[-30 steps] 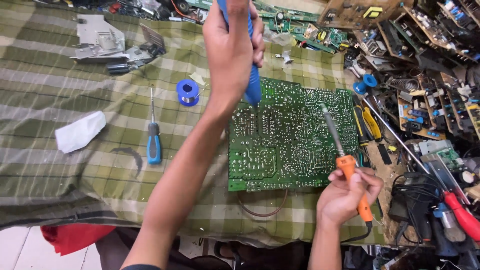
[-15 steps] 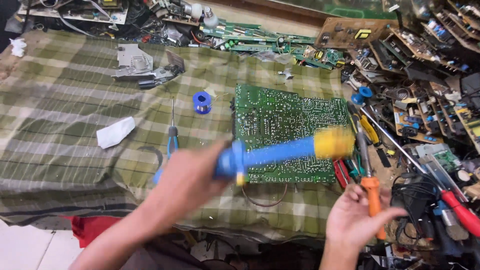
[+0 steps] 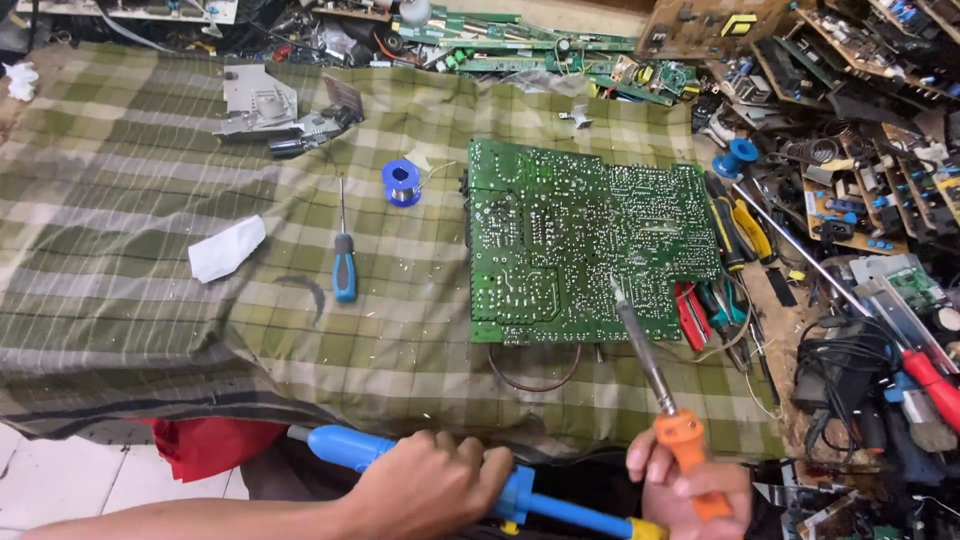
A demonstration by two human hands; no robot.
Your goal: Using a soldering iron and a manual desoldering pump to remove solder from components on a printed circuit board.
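Note:
A large green circuit board lies solder side up on a green checked cloth. My right hand grips the orange handle of a soldering iron, whose metal tip rests over the board's near right part. At the bottom edge, my left hand is closed around a blue desoldering pump with a yellow end, held level in front of the table and apart from the board.
A blue screwdriver, a blue solder spool, a white paper scrap and a grey metal part lie on the cloth. Pliers and cutters sit right of the board. Circuit boards, cables and parts crowd the right side and back.
My left hand has brought the blue pump down from over the board to the table's near edge. My right hand, still holding the iron, has drawn back slightly toward me.

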